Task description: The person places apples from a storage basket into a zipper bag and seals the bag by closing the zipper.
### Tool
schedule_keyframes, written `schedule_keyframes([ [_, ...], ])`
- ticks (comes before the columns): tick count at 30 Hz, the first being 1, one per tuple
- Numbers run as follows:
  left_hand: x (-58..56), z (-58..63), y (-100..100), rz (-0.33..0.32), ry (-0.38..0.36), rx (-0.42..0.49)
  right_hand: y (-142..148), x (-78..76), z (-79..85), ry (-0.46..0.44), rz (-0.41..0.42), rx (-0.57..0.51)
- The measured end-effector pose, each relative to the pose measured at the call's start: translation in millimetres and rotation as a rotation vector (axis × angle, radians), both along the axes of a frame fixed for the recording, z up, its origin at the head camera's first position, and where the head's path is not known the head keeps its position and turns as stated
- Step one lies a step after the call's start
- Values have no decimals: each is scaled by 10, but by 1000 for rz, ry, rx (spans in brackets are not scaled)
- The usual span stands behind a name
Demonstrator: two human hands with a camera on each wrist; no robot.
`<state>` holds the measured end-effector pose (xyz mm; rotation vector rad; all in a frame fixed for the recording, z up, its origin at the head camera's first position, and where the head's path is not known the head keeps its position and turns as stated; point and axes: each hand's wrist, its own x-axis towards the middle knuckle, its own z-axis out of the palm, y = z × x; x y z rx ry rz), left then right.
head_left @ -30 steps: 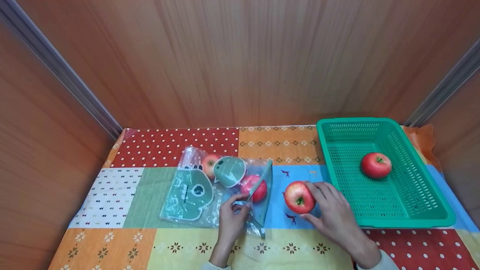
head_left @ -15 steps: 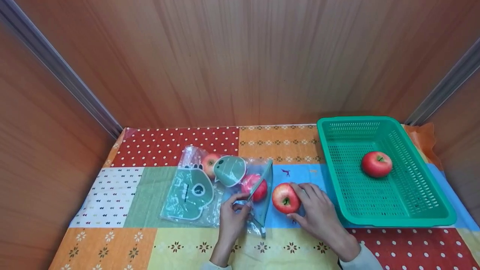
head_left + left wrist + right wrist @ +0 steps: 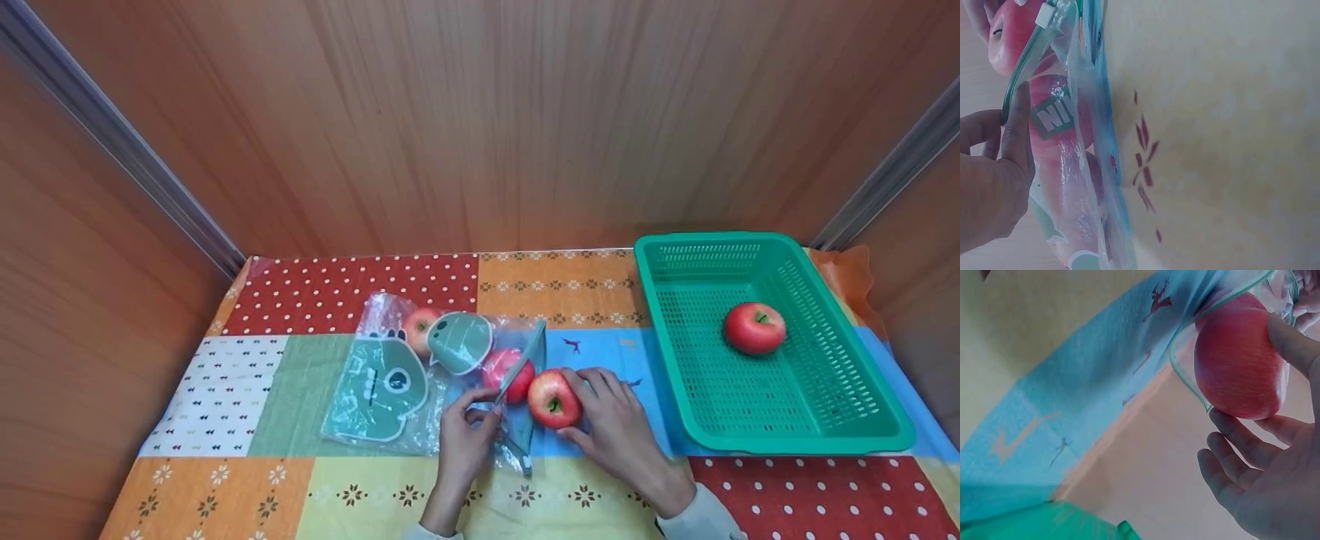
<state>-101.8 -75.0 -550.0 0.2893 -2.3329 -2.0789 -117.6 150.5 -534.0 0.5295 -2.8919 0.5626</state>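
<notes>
A clear zip bag [image 3: 390,386] with green cartoon prints lies flat, its mouth facing right. Inside it are one apple [image 3: 420,330] toward the back and another apple [image 3: 508,375] near the mouth. My left hand [image 3: 466,435] pinches the bag's green zip edge between thumb and fingers and lifts it, holding the mouth apart. My right hand [image 3: 616,420] grips a red apple [image 3: 553,399] from its right side, fingertips and thumb round it, right at the bag's opening. In the right wrist view, the held apple [image 3: 1238,363] overlaps the green zip rim.
To the right stands a green plastic basket [image 3: 776,444] with perforated walls, holding one red apple [image 3: 754,328]. A patchwork tablecloth [image 3: 202,495] covers the table. Wood-grain panels [image 3: 480,127] close off the back and both sides.
My right hand has carried its apple leftward, from beside the basket to the bag's mouth. My left hand keeps its pinch on the bag edge, unmoved.
</notes>
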Motion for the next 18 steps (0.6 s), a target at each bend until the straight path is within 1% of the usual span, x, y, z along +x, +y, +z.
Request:
schedule_keyframes([
  [12, 2, -22, 5, 10, 11, 8, -42, -31, -13, -6, -3, -6],
  [18, 20, -13, 9, 6, 52, 41, -70, -53, -46, 74, 29, -34],
])
